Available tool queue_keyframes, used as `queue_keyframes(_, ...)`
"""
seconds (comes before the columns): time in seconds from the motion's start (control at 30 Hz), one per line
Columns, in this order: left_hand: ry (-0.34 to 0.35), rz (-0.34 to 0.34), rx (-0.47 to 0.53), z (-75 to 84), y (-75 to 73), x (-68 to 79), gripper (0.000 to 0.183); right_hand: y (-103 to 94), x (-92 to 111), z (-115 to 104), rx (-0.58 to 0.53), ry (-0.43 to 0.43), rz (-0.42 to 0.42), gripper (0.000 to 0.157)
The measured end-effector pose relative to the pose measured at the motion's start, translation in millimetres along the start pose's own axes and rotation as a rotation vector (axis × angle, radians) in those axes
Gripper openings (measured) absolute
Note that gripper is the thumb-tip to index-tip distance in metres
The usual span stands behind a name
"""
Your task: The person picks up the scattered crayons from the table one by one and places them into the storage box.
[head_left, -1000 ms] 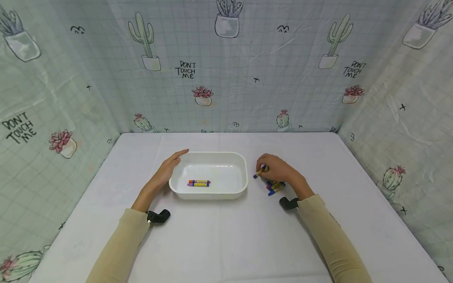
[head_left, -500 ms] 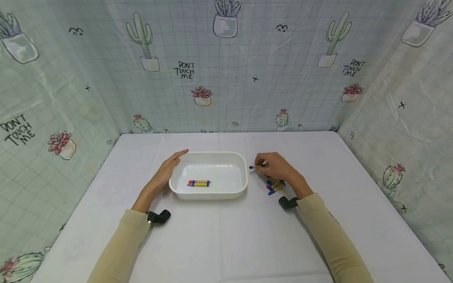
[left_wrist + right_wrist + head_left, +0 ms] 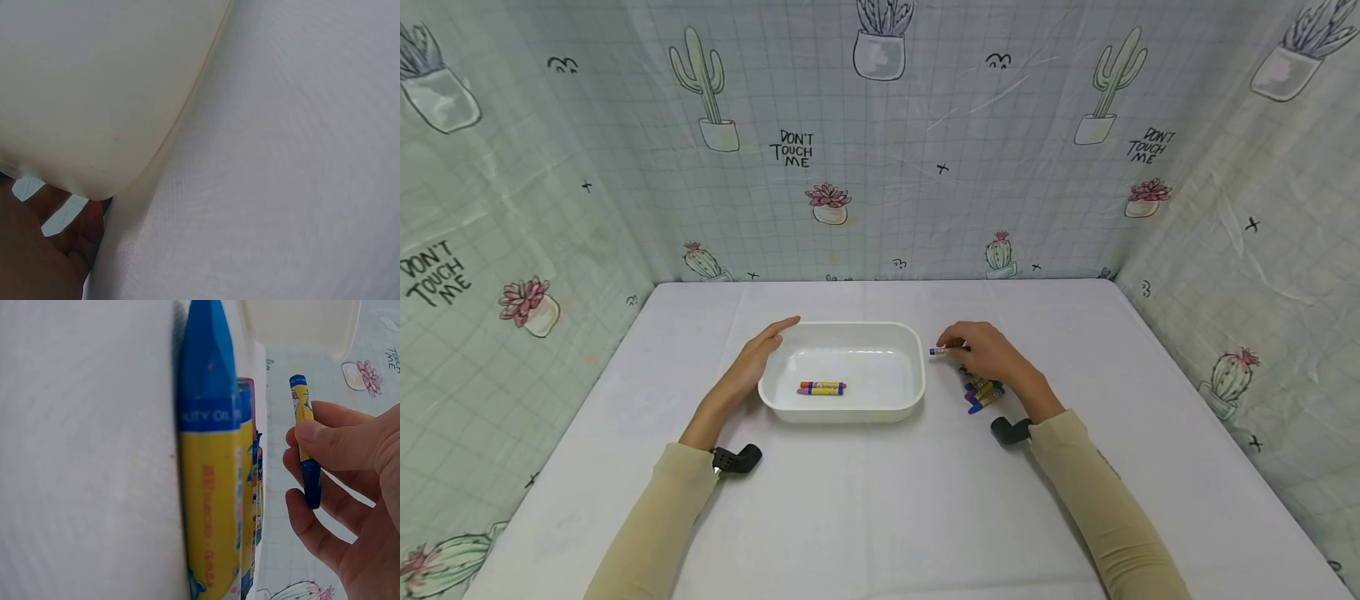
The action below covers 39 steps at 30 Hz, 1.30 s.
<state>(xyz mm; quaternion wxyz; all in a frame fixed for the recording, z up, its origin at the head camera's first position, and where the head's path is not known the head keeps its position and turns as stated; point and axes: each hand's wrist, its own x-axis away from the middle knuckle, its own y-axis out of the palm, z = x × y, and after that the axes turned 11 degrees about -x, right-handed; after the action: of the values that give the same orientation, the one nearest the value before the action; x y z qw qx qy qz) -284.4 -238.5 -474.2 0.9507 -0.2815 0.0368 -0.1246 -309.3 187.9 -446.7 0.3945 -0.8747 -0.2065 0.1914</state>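
The right hand [image 3: 988, 348] pinches a crayon [image 3: 302, 415] and partly hides the crayon pile [image 3: 984, 395] beside it. The left hand [image 3: 751, 364], fingers out straight, touches the white tub [image 3: 842, 416]; some fingers hide.

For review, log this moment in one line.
right hand: pinches yellow-wrapped dark-blue crayon | left hand: touches white rectangular plastic tray | inside: two crayons

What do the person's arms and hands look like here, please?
The left sleeve and right sleeve are long and beige, the right bearing a dark marking too small to read. The left wrist camera and right wrist camera are black and bent. The left hand and right hand are ungloved.
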Motion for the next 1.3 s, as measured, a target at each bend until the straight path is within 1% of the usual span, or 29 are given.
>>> queue_keyframes(0.2,-0.005,-0.002,0.004,-0.1,-0.3,-0.4,0.049,-1.1,0.6,1.8,-0.001,0.008,0.007,0.02)
queue_keyframes(0.37,0.007,0.001,0.002,0.3,-1.0,-0.3,0.049,-1.8,0.0,6.0,-0.046,0.007,0.011,0.02)
queue_keyframes(0.53,0.013,0.005,0.005,2.1,-1.6,2.1,0.05,-6.0,0.3,2.4,-0.091,0.019,0.011,0.02)
queue_keyframes(0.73,0.009,0.0,0.026,0.1,0.0,1.5,0.049,-12.1,1.8,-4.2,-0.123,0.037,0.026,0.02)
queue_keyframes(0.83,0.006,0.002,0.017,-1.2,0.4,0.3,0.049,-17.2,1.6,-7.5,-0.134,0.021,0.035,0.02)
queue_keyframes(1.03,0.004,0.003,0.015,-1.9,0.6,-1.7,0.049,-31.2,-2.0,-18.3,-0.115,-0.028,0.051,0.02)
queue_keyframes(1.17,0.007,0.002,0.013,-1.4,-0.4,-1.4,0.049,-39.6,-8.4,-26.4,-0.104,-0.045,0.044,0.02)
queue_keyframes(1.3,0.006,0.001,0.002,-0.9,-0.1,1.2,0.05,-44.6,-17.4,-36.5,-0.089,-0.08,0.037,0.02)
